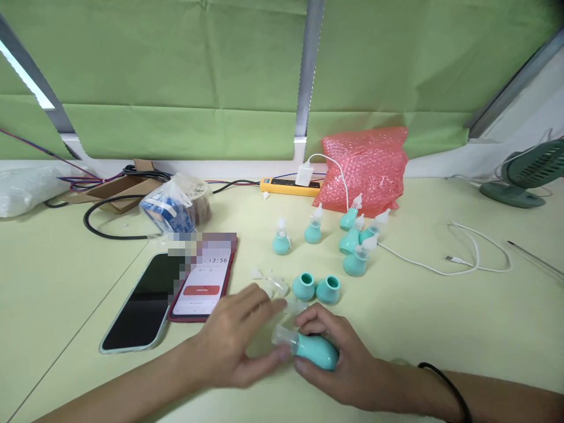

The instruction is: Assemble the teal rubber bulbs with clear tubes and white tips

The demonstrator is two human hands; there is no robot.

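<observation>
My right hand [341, 364] is closed around a teal squeeze bulb [318, 351], which lies tilted with its neck to the left. A clear plastic tube [284, 338] sits at the bulb's neck. My left hand [240, 335] has thumb and fingers apart beside that tube; the thumb tip is close to it, and I cannot tell whether they touch. Just beyond the hands stand two teal bulbs [304, 286] with open necks. Small clear plastic parts [277, 285] lie to their left, some partly hidden by my fingers. Farther back are several teal nasal aspirators [355, 261] with clear tips fitted.
Two phones [136, 305] lie on the left, one overlapping the other. A bagged bundle [176, 202] and cables are behind them. At the back are a yellow power strip [286, 186] and a pink bubble-wrap bag [365, 170]. A white cable [423, 267] and a green fan [524, 176] are right.
</observation>
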